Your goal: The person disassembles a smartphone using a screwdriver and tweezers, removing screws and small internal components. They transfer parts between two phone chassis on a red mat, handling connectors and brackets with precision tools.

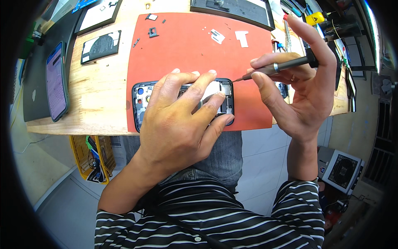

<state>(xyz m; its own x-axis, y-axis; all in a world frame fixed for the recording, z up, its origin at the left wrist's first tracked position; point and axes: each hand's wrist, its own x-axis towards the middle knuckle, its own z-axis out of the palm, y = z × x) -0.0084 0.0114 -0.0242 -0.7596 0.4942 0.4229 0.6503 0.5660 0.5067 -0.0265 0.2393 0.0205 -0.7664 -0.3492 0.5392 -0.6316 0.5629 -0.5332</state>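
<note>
An opened phone [229,89], its inner boards and silver plates bare, lies sideways on an orange mat near the table's front edge. My left hand [178,112] spans it, several fingers over the far rim and the thumb by the near right corner; much of the phone is hidden beneath. In my right hand [302,87] is a thin precision screwdriver [265,71], pinched between thumb and fingers with the little finger raised. Its tip points left and meets the phone's upper right corner, or stops very close to it; I cannot tell which.
Small loose parts [153,32] and white pieces [217,36] are scattered on the mat [182,54]. Left of it are a phone battery [100,47] and another phone [57,81]. A dark tray [232,8] stands behind. Below the table, a yellow basket [108,153] holds tools.
</note>
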